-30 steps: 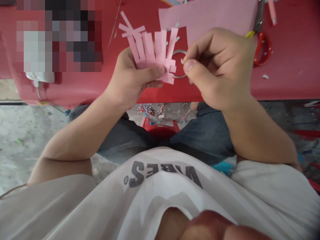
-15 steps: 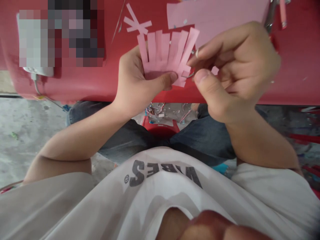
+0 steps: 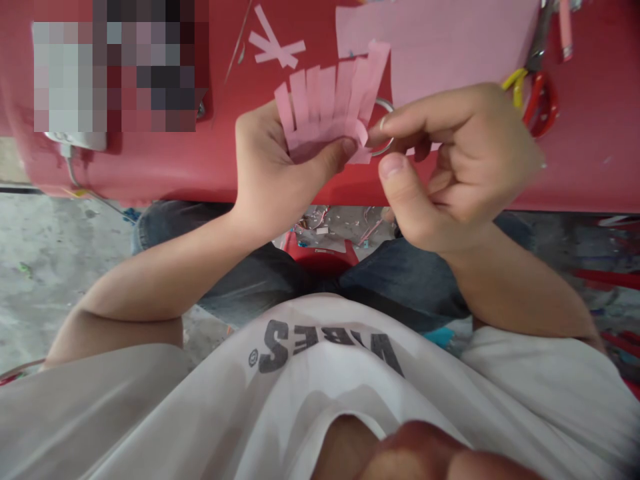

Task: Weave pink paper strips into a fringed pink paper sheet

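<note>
1. My left hand holds a fringed pink paper strip upright, my left thumb pressed on its uncut band.
2. A metal ring sits just behind the paper's right end.
3. My right hand is beside the ring, forefinger and thumb on either side of it; grip cannot be confirmed.
4. On the red table lie a pink paper sheet, crossed pink strips and red-handled scissors.
5. A pixelated object stands at the table's far left.
6. Below the table edge are my jeans.
</note>
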Demonstrator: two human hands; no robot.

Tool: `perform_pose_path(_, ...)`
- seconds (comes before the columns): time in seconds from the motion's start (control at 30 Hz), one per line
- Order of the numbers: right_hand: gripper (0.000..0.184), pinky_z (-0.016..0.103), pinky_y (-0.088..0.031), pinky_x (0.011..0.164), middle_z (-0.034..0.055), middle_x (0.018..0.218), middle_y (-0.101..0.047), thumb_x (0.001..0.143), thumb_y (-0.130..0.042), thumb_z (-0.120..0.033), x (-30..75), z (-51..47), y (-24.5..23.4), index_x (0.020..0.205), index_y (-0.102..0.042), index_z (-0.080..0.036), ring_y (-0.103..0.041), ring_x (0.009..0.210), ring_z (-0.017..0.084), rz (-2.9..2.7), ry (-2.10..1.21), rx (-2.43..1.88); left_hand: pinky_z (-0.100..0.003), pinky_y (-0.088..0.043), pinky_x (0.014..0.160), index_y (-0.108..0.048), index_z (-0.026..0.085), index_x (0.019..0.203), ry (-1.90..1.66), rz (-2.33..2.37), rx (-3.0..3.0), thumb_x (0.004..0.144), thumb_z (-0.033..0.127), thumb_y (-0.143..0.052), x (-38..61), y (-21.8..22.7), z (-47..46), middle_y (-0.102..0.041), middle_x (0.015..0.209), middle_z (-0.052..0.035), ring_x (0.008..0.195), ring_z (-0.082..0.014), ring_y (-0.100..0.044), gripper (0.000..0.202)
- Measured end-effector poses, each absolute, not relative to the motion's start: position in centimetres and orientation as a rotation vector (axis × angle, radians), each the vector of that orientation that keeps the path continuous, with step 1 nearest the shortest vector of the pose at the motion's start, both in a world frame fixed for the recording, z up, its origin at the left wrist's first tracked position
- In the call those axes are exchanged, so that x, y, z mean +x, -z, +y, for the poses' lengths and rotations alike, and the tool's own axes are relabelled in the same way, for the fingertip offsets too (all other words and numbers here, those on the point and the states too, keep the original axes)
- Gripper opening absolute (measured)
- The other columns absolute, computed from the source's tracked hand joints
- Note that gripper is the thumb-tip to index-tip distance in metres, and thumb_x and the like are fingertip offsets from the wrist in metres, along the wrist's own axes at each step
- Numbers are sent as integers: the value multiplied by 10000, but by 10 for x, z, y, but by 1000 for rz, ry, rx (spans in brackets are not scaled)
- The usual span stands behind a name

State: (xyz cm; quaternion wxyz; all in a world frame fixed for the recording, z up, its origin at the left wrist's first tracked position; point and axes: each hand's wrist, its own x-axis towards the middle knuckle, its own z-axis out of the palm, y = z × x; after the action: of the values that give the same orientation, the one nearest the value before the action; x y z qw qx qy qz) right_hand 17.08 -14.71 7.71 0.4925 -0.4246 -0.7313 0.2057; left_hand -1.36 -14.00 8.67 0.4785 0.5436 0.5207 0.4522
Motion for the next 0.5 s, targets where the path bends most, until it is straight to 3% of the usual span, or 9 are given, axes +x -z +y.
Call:
perform_pose_path(0.23,332,409,-536,740,-29,1038,-780,885,-619,-303,175,-141,-62,1204,-671,-382,-709,753,210,-1853,-328,-862,-452,-667,830,-776,285,849,-1077,1232,1259,904,393,-790,-12,-94,-143,-737,885,-30,854,-235,-728,122)
perform_pose_path(0.37,370,441,-582,808,-11,1139,-790,927,-587,-265,176,-143,-66,1276,-628,-380,-762,871,245,-1952,-255,-863,-363,-678,717,-794,208,854,-1274,1044,1288,857,329,-855,-12,-71,-138,-765,878,-31,817,-195,-741,135)
perform_pose_path(0.5,350,434,-591,807,-3,1159,-801,937,-587,-247,178,-141,-69,1276,-608,-332,-781,918,240,-2084,-95,-842,-325,-655,597,-819,204,938,-1389,808,1375,725,367,-963,-15,-41,-124,-777,845,-41,727,-197,-734,305)
